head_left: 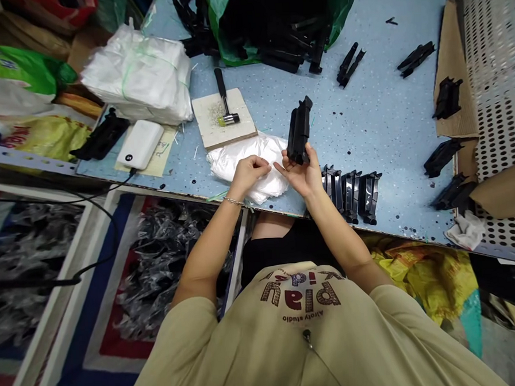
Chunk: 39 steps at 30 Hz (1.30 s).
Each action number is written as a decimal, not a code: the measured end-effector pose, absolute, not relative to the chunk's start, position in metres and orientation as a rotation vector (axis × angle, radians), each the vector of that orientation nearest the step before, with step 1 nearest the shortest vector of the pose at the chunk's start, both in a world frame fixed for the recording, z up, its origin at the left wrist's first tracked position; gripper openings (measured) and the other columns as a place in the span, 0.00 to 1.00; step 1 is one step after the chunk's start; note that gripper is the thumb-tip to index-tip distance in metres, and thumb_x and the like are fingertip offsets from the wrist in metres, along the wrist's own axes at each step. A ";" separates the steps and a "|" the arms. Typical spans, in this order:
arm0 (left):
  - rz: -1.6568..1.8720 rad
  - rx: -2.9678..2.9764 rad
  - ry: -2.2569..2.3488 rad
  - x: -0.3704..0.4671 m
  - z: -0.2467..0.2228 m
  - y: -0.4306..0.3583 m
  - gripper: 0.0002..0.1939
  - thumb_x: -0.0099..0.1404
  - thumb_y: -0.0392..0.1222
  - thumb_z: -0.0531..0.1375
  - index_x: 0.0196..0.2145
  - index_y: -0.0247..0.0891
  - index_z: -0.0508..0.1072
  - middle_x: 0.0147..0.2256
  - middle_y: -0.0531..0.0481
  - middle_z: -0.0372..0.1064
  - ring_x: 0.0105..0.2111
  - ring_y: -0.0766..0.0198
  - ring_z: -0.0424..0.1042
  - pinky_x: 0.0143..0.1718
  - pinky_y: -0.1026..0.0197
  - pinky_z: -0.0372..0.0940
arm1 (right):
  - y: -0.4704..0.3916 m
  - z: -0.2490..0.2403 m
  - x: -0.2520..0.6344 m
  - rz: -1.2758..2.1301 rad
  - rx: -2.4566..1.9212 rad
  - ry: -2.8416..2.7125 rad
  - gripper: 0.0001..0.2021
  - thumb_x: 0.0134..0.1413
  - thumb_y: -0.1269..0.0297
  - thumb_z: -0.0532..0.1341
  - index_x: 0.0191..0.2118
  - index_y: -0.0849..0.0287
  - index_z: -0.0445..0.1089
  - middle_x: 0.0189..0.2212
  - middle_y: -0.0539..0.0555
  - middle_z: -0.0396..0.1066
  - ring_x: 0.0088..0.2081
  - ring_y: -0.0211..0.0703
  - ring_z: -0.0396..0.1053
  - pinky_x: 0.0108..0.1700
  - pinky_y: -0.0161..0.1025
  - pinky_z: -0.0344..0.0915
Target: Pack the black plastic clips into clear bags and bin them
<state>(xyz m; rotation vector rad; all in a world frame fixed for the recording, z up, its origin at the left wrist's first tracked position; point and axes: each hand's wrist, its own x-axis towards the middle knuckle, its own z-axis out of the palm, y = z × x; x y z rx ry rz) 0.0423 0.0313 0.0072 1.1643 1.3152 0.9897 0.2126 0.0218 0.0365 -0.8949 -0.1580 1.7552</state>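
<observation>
My right hand [305,176] is closed around the lower end of a long black plastic part [299,130], which stands roughly upright above the table. To the left, my left hand [251,175] has thumb and fingers pinched together over a pile of thin white plastic bags [232,160]. Whether a bag's edge is between those fingertips cannot be made out. The fingertips of both hands are close together but apart. Beside my right forearm, several similar black parts [351,194] are lined up along the table's front edge.
A hammer [223,94] lies on a wooden board [204,118] behind the bags. A tied white bundle [141,72] and a white power bank [140,144] are at left. An open green sack [222,16] spills black parts. More black parts [447,98] lie by the perforated panel [500,88].
</observation>
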 end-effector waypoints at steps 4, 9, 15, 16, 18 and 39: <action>0.988 1.669 1.443 0.029 0.025 0.020 0.05 0.59 0.31 0.61 0.29 0.40 0.71 0.38 0.47 0.75 0.37 0.60 0.72 0.44 0.54 0.70 | 0.027 0.033 0.204 1.742 -0.952 -0.147 0.19 0.58 0.43 0.67 0.37 0.56 0.73 0.30 0.51 0.80 0.31 0.39 0.76 0.45 0.43 0.76; 0.747 2.153 1.653 0.000 0.052 0.011 0.13 0.62 0.28 0.55 0.36 0.39 0.78 0.53 0.39 0.74 0.55 0.46 0.71 0.60 0.44 0.66 | 0.028 0.035 0.198 1.721 -1.015 -0.124 0.17 0.62 0.45 0.66 0.37 0.55 0.71 0.29 0.49 0.79 0.29 0.37 0.75 0.42 0.38 0.76; 0.721 2.013 1.522 0.004 0.048 0.017 0.30 0.61 0.25 0.56 0.59 0.38 0.76 0.63 0.42 0.71 0.51 0.56 0.76 0.59 0.52 0.71 | -0.030 0.055 0.235 2.100 -0.844 -0.272 0.24 0.62 0.39 0.63 0.40 0.59 0.72 0.30 0.53 0.80 0.26 0.37 0.73 0.31 0.34 0.76; 0.732 1.977 1.499 0.004 0.046 0.018 0.30 0.61 0.25 0.56 0.60 0.38 0.76 0.63 0.42 0.70 0.47 0.58 0.77 0.56 0.53 0.73 | -0.043 0.054 0.241 2.228 -0.805 -0.258 0.26 0.62 0.37 0.62 0.40 0.60 0.72 0.29 0.54 0.79 0.25 0.37 0.72 0.27 0.32 0.74; 0.754 1.921 1.457 0.003 0.045 0.016 0.31 0.62 0.26 0.56 0.62 0.39 0.74 0.64 0.42 0.69 0.43 0.61 0.77 0.53 0.54 0.75 | -0.064 0.047 0.245 2.439 -0.735 -0.178 0.29 0.62 0.36 0.61 0.38 0.63 0.72 0.25 0.54 0.76 0.23 0.35 0.68 0.21 0.28 0.69; 0.658 1.964 1.396 -0.066 0.104 -0.148 0.17 0.72 0.48 0.63 0.56 0.60 0.79 0.53 0.51 0.80 0.51 0.51 0.80 0.60 0.49 0.74 | -0.086 0.078 0.256 1.709 -1.056 -1.995 0.22 0.71 0.48 0.58 0.62 0.53 0.72 0.47 0.57 0.79 0.47 0.53 0.77 0.53 0.50 0.73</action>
